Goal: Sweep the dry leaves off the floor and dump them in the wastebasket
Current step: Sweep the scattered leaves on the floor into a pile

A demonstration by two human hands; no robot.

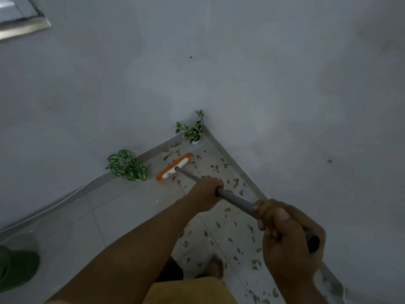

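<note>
The sweeping stage is at an early point. Both hands hold the grey metal broom handle (pixel 236 199): the left hand (pixel 207 191) has its fingers wrapped fully round the shaft at mid-length, and the right hand (pixel 285 233) is wrapped fully round it near the upper end, at 4 o'clock from the left. The orange-and-white plastic broom head (pixel 174 166) rests on the pale tiled floor (pixel 122 211) near the corner of the room, at 10 o'clock from the left hand.

The dry brown leaves (pixel 230 240) lie scattered over the tiles, from the corner at 12 o'clock down past the bare foot (pixel 215 267) to the 5 o'clock edge of the view. No gathered pile is visible.

A small variegated potted plant (pixel 192 130) stands in the corner; a larger green-and-white leafy plant (pixel 127 165) stands against the wall at 9 o'clock from the broom head.

No wastebasket can be identified with certainty; a dark green object (pixel 16 266) at 8 o'clock is cut off by the frame. Judgement: gathering, collection and dumping all remain.
</note>
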